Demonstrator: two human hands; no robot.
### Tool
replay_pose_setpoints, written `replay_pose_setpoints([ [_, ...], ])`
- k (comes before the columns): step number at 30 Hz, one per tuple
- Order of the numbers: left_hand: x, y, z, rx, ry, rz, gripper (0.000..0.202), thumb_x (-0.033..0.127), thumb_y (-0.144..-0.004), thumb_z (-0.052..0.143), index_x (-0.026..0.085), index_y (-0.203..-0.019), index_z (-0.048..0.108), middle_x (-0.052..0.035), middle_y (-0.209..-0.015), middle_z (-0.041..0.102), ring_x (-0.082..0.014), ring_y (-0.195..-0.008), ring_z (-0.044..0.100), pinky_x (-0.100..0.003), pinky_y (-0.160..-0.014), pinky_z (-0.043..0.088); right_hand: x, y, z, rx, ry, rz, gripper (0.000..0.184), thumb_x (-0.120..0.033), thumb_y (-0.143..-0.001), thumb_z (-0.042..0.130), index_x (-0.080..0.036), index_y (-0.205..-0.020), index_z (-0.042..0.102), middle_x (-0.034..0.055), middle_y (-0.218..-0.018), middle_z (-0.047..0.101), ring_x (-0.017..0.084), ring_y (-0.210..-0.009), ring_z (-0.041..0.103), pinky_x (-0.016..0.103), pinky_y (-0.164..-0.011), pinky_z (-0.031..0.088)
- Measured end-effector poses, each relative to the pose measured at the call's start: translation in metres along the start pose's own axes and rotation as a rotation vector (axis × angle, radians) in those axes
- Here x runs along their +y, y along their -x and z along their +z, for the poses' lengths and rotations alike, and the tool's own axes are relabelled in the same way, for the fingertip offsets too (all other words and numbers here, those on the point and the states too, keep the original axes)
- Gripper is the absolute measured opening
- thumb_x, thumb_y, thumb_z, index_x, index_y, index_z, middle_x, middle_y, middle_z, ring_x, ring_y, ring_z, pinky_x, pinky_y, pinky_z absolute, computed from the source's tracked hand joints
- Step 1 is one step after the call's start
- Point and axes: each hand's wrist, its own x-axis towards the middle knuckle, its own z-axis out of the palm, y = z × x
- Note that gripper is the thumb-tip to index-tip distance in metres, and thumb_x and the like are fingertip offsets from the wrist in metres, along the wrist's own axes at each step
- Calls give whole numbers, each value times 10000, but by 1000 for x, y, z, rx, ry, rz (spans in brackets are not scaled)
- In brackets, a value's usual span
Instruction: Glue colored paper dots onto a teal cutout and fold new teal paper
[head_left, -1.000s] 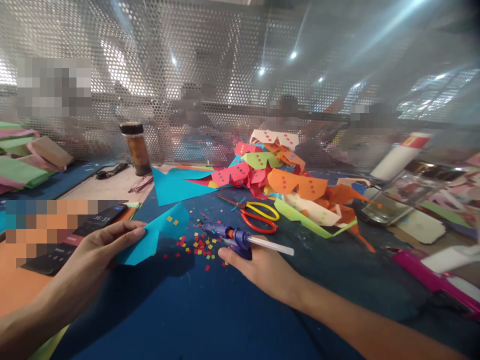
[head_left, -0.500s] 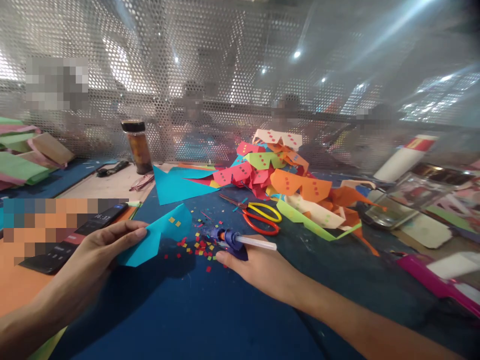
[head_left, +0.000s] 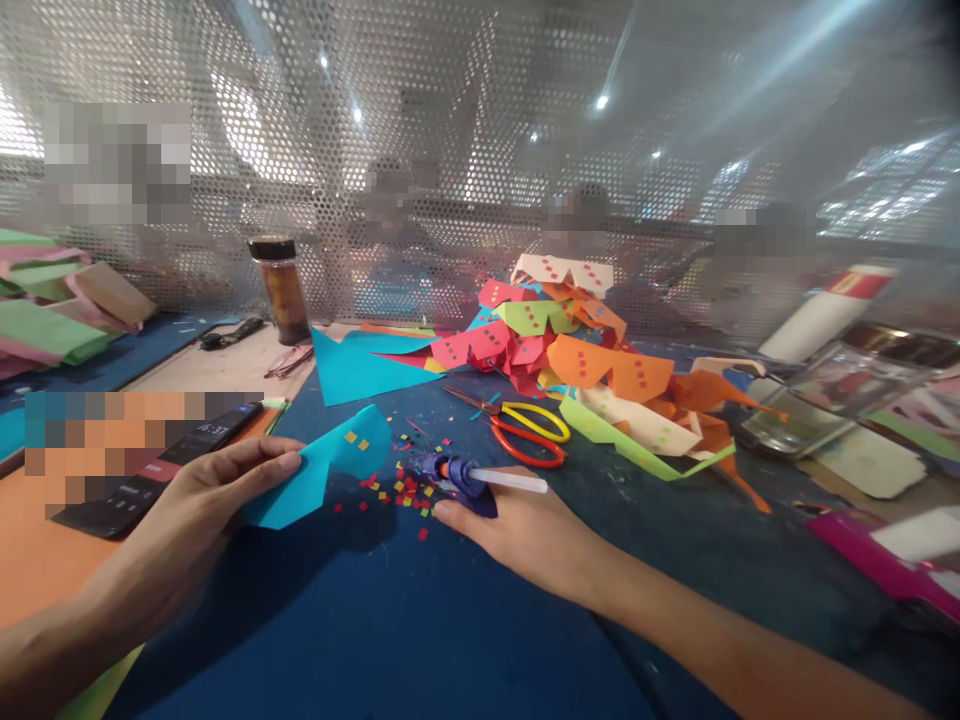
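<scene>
Between the thumb and fingers of my left hand [head_left: 225, 490] is a blue paper mask [head_left: 289, 495], angled above the table, with two small yellow squares on its far part. My right hand [head_left: 517, 530] is closed around a purple glue gun [head_left: 471, 482]; a white glue stick [head_left: 510, 480] sticks out of its back end. The gun's tip points left at a scatter of tiny coloured paper squares [head_left: 405, 487] on the blue table. Scissors [head_left: 529, 435] with one yellow and one red handle lie open just beyond my right hand.
A pile of coloured paper masks [head_left: 607, 370] stands at the back right, next to a blue paper sheet [head_left: 360, 375]. At left are a phone [head_left: 172, 470] and a lidded jar [head_left: 281, 295]. A clear box [head_left: 817, 400] and magenta object [head_left: 862, 550] lie at right.
The whole view has shifted slightly, so most things sit a little farther right. Both hands keep the same holds on the blue mask and the glue gun.
</scene>
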Motion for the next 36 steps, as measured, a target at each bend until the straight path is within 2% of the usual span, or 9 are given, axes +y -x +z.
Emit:
replay_pose_setpoints([
  [6,1,1,1,13,-1,0,384,435,-619,903,218,-894,746,2,-686,743,-156,-554,664,-213,-488,544,1,-1,1,47,16,-42,257,-442,-872,623,-211,-809,716,50,-673,669,192,-617,618,276,-519,390],
  [11,1,1,1,12,9,-3,394,443,-596,913,223,-876,745,6,-686,739,-150,-552,654,-213,-490,544,2,1,0,21,2,-37,266,-449,-883,608,-209,-832,712,45,-684,668,188,-613,607,283,-526,391],
  [16,1,0,0,11,-4,-1,404,447,-602,909,222,-894,741,12,-673,727,-145,-535,644,-209,-482,528,8,2,3,49,-77,-74,246,-415,-908,591,-203,-852,702,21,-655,651,152,-565,559,277,-530,399],
  [21,-1,-1,0,19,10,9,365,443,-614,901,226,-865,748,13,-686,737,-140,-552,644,-202,-503,529,10,6,1,85,-160,-104,245,-406,-911,578,-207,-792,657,12,-682,653,148,-592,548,284,-562,438],
  [24,-2,-2,-1,1,15,33,326,436,-655,884,241,-877,746,26,-694,735,-125,-561,640,-188,-517,524,7,10,-2,104,-241,-61,251,-411,-901,582,-215,-747,616,-5,-622,618,144,-563,545,283,-566,458],
  [27,-3,-3,-2,-22,8,35,285,430,-702,858,245,-880,735,35,-692,728,-124,-565,644,-191,-524,525,3,16,-4,161,-306,-20,256,-459,-870,602,-226,-769,636,-1,-611,610,165,-570,569,297,-566,478],
  [30,-2,-3,-2,-37,10,36,269,421,-720,848,234,-868,725,34,-686,719,-120,-562,637,-190,-526,527,-2,21,-5,169,-377,-69,248,-475,-870,591,-243,-807,653,15,-663,637,182,-611,595,294,-537,482],
  [32,-1,-2,-2,-36,12,35,266,413,-723,849,226,-862,720,31,-683,714,-116,-564,631,-185,-528,525,-5,23,-5,140,-397,-130,259,-463,-889,571,-250,-752,626,11,-646,621,174,-585,579,286,-498,461],
  [36,-1,0,0,-51,8,23,278,416,-747,830,220,-911,719,8,-716,725,-133,-579,647,-200,-533,532,-7,25,-4,177,-323,-225,280,-447,-899,570,-248,-703,590,4,-628,591,161,-557,547,294,-504,451],
])
